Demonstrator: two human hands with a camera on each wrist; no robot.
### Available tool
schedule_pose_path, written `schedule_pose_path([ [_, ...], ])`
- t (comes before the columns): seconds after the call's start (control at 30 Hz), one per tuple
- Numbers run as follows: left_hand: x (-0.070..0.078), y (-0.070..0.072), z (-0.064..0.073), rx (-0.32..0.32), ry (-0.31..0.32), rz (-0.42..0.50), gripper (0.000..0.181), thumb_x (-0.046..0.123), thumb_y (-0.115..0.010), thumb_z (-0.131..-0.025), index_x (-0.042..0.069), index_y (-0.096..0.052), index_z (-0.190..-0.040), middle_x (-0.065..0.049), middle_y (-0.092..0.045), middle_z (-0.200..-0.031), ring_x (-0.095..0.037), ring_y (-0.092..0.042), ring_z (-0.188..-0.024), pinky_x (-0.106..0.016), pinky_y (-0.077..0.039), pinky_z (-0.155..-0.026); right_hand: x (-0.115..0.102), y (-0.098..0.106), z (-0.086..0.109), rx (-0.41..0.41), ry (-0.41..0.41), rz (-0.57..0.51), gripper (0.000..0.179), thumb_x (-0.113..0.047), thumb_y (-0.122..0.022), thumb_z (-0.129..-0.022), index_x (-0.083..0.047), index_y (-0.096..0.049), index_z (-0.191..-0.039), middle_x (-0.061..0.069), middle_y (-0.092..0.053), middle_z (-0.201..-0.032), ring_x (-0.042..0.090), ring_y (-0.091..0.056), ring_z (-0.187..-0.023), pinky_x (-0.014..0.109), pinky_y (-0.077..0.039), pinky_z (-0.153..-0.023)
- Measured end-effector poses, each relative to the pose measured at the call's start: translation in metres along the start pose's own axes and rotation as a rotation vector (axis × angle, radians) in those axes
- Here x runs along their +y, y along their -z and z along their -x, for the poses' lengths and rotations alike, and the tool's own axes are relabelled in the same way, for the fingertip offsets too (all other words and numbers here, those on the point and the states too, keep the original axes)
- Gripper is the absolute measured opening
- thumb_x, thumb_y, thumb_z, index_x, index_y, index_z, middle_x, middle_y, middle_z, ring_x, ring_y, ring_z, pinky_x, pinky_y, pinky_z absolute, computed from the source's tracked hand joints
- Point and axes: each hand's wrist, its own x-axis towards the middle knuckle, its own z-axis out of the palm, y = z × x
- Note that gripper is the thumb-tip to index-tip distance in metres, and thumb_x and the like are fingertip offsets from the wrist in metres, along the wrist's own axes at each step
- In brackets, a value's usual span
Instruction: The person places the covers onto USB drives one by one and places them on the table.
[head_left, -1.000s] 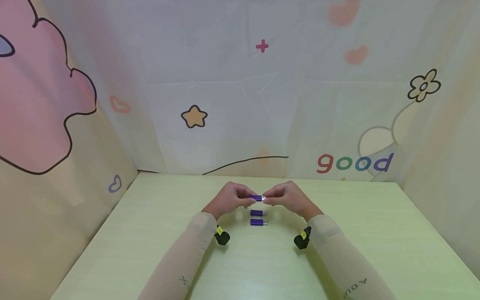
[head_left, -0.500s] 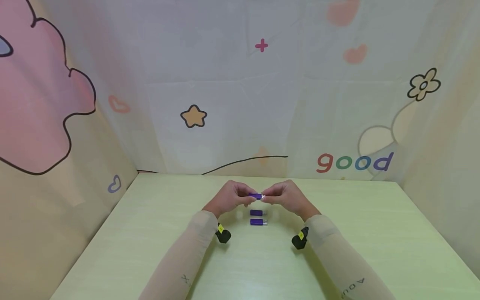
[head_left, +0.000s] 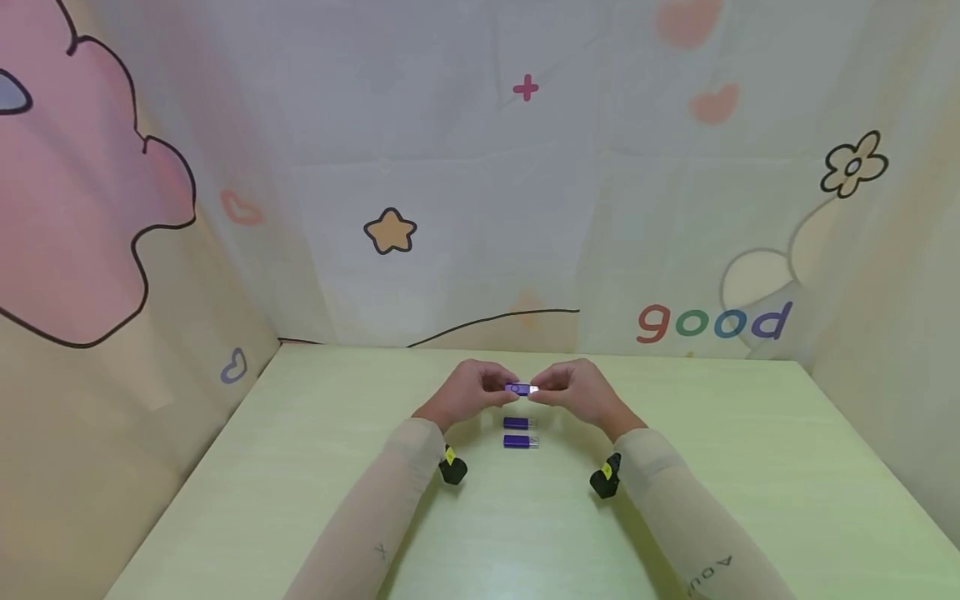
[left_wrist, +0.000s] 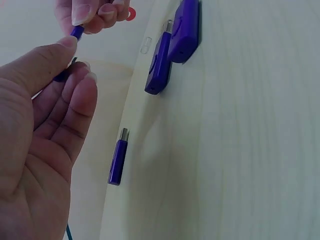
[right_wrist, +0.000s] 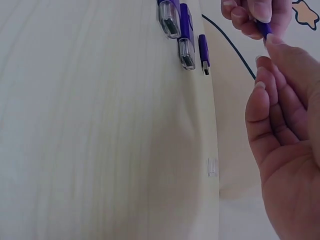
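Observation:
My left hand (head_left: 470, 390) pinches the purple body of a USB flash drive (head_left: 517, 389) between thumb and fingertips. At its pale plug end, my right hand (head_left: 579, 390) pinches the same drive, mostly covering that end. The held drive is above the table, and its broad face with a ring mark shows in the head view. Nearer me lie two purple flash drives with clear caps (head_left: 516, 423) (head_left: 517, 442), side by side. Both wrist views show another drive without a cap (left_wrist: 117, 157), its metal plug bare, lying beyond them; the hands hide it in the head view.
A small clear cap (right_wrist: 212, 167) lies close to the far edge of the pale table (head_left: 300, 500). Behind the table hangs a printed curtain (head_left: 465, 275). A black wrist camera (head_left: 453, 467) is on the left wrist and another (head_left: 606, 477) on the right.
Both hands have risen slightly in the head view with the flash drive between them. The drive has turned, so its ring-marked face now shows. The capped drives lie as before.

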Motion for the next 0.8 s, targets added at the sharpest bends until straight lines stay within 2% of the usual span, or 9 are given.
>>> schedule_pose_path([
  [0.17,-0.004,0.0,-0.006,0.02,0.001,-0.148,0.02,0.023,-0.082,-0.088,0.018,-0.078,-0.108,0.006,-0.074,-0.096,-0.013,-0.067,-0.087,-0.03,-0.057,-0.086,0.001,0.0,-0.001,0.001,0.007,0.068,0.023,-0.035,-0.083,-0.087,-0.019,-0.081,-0.103,-0.003,-0.076,-0.093,0.017,-0.065,-0.087,0.033,-0.054,-0.08],
  [0.33,-0.005,-0.002,-0.011,-0.014,0.001,-0.282,0.017,0.021,-0.081,-0.09,0.018,-0.079,-0.107,0.006,-0.071,-0.097,-0.014,-0.062,-0.088,-0.03,-0.055,-0.084,0.005,-0.002,-0.003,-0.022,-0.009,0.103,0.017,-0.03,-0.083,-0.087,-0.018,-0.082,-0.098,-0.002,-0.077,-0.092,0.016,-0.062,-0.083,0.03,-0.052,-0.074],
  [0.53,-0.005,-0.005,-0.013,-0.064,0.036,-0.343,0.016,0.016,-0.081,-0.089,0.014,-0.081,-0.105,0.004,-0.074,-0.097,-0.013,-0.064,-0.089,-0.03,-0.056,-0.087,0.006,-0.005,-0.007,-0.098,-0.027,0.173,0.012,-0.021,-0.081,-0.089,-0.015,-0.082,-0.099,-0.002,-0.078,-0.091,0.014,-0.063,-0.08,0.03,-0.055,-0.075],
  [0.67,-0.006,-0.01,-0.014,-0.062,0.046,-0.386,0.015,0.015,-0.082,-0.088,0.013,-0.082,-0.103,0.003,-0.077,-0.098,-0.012,-0.064,-0.09,-0.033,-0.056,-0.091,0.006,-0.007,-0.009,-0.127,-0.026,0.225,0.012,-0.019,-0.082,-0.089,-0.013,-0.082,-0.099,-0.002,-0.078,-0.089,0.013,-0.064,-0.081,0.03,-0.056,-0.079],
  [0.8,-0.006,-0.012,-0.015,-0.061,0.053,-0.4,0.014,0.014,-0.081,-0.088,0.012,-0.082,-0.102,0.002,-0.078,-0.098,-0.013,-0.064,-0.093,-0.036,-0.054,-0.095,0.007,-0.011,-0.011,-0.13,-0.058,0.223,0.011,-0.017,-0.082,-0.088,-0.013,-0.082,-0.098,-0.002,-0.077,-0.087,0.015,-0.063,-0.08,0.03,-0.056,-0.077],
])
